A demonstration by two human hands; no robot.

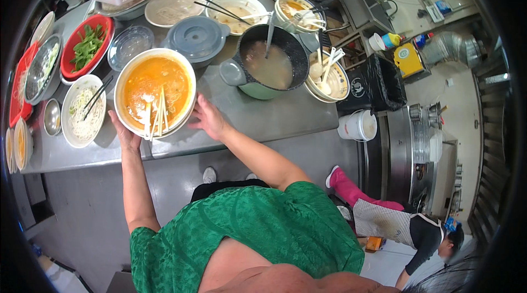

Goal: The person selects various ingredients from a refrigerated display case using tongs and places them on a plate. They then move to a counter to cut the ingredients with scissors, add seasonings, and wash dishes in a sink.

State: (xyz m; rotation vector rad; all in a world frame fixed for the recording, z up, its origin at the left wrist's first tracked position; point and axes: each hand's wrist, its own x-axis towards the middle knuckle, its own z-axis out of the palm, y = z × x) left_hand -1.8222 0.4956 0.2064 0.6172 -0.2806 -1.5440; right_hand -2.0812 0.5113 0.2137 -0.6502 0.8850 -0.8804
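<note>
A stack of white bowls [155,93] stands before me near the front edge of the steel table. Orange soup with noodles fills the top bowl, and a white spoon [147,119] and several pale chopsticks [161,114] rest in it. My left hand [128,133] lies against the left side of the stack, fingers behind the bowl. At the right side, my right hand [211,118] is spread, its fingers close to the rim; whether they touch is unclear. Left of it sits a bowl of white noodles [85,122] with dark chopsticks [98,96].
A green pot [263,91] holding broth and a ladle stands to the right, by stacked used bowls [335,83]. Behind are a lidded bowl [195,39] and a red colander of greens [109,33]. A white bucket [357,125] stands off the table's right end; a co-worker bends at lower right.
</note>
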